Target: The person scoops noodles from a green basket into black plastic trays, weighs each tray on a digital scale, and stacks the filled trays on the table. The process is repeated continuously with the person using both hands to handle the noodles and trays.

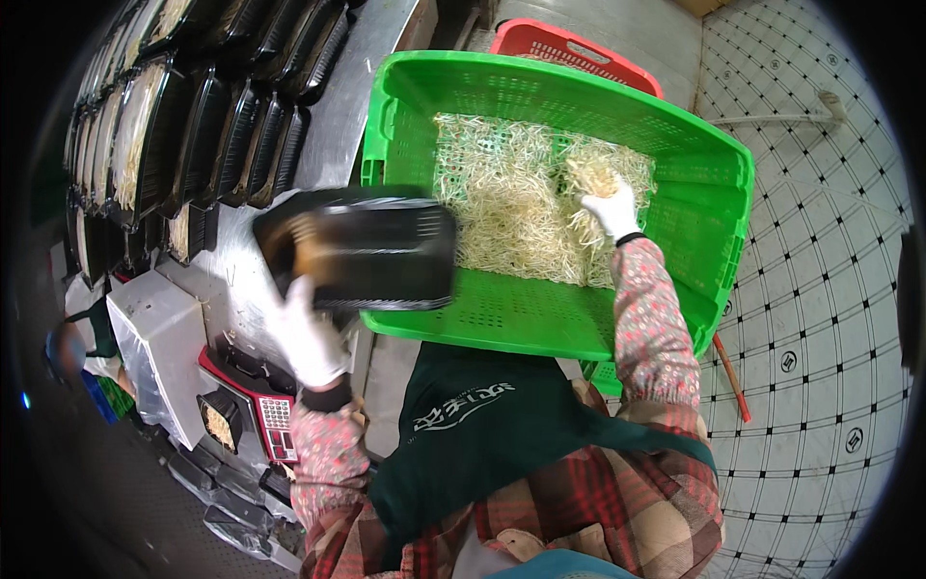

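Observation:
My left hand [309,336], in a white glove and blurred by motion, grips a black plastic tray [376,253] at its near left edge. The tray is tilted over the left rim of a green plastic crate [506,307]; what it holds is too smeared to tell. Inside the crate lies a layer of pale bean sprouts [517,217]. My right hand [611,206], also gloved in white, reaches into the crate's right part, its fingers closed around a clump of sprouts [593,174].
Stacks of black trays [195,137], several with sprouts in them, stand on a steel table [329,137]. Nearer are a white box [163,347] and a red weighing scale [268,412] holding a filled tray. A red basket [579,54] sits behind the crate. Another person [69,354] is at far left.

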